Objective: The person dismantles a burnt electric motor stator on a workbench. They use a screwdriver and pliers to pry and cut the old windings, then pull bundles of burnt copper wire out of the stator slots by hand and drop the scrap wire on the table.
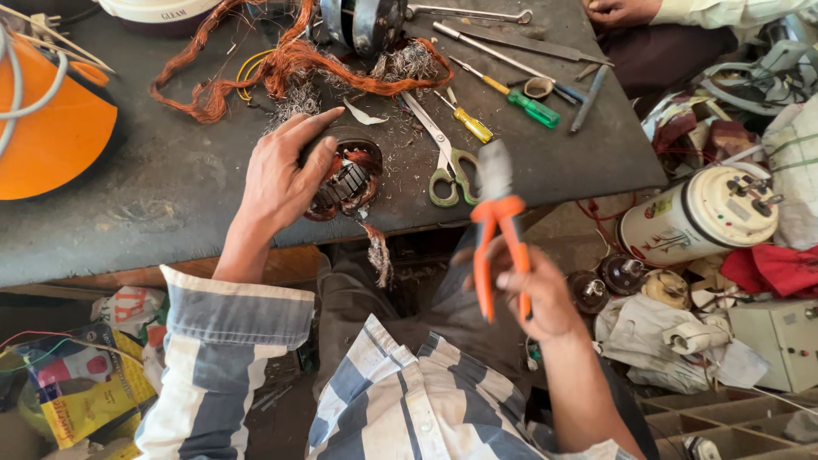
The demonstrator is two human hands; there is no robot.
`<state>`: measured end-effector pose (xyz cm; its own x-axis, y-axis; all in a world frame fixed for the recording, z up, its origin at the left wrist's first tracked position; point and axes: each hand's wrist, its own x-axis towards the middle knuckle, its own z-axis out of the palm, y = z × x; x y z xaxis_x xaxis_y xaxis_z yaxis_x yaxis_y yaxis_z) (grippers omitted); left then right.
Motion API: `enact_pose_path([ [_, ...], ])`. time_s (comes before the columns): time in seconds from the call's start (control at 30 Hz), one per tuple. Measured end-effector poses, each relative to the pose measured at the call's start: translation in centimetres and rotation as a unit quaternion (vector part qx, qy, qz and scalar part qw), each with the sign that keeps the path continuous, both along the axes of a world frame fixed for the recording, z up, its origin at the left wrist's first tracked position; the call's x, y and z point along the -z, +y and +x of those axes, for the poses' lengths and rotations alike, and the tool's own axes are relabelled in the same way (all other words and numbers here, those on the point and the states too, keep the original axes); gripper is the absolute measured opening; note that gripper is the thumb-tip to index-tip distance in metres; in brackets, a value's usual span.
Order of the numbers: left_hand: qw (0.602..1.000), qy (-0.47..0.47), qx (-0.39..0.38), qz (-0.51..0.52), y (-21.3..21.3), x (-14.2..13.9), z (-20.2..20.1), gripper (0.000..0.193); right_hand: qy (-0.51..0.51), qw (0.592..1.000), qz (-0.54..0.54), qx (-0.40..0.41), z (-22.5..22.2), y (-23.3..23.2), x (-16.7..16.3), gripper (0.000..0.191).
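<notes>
Two hands are at work as I look down: my left hand [285, 175] wraps its grip around a motor stator [348, 181] with copper windings, fingers curled over its top, holding it at the near edge of the dark surface [170, 196]. My right hand [535, 294] grips orange-handled pliers [497, 217] below that edge, handles slightly spread, nose up. Green-handled scissors [447, 162] lie just beside the stator
</notes>
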<state>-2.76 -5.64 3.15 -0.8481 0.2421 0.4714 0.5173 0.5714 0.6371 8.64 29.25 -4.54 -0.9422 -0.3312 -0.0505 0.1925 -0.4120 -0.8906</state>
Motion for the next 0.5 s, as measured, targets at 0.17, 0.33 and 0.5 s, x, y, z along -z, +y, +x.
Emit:
enact_pose_path([
  [0.17, 0.999, 0.032, 0.005, 0.035, 0.2, 0.4, 0.4, 0.041, -0.126, 0.96, -0.109, -0.224, 1.1, -3.3, 0.3, 0.061],
  [0.33, 0.998, 0.052, 0.016, 0.037, 0.1, 0.8, 0.5, 0.039, -0.164, 0.908, -0.201, -0.328, -0.4, -8.1, 0.6, 0.075],
  [0.5, 0.996, 0.056, 0.04, 0.061, -0.2, 0.9, 0.5, 0.038, -0.162, 0.888, -0.258, -0.346, -2.0, -10.3, 1.3, 0.078],
])
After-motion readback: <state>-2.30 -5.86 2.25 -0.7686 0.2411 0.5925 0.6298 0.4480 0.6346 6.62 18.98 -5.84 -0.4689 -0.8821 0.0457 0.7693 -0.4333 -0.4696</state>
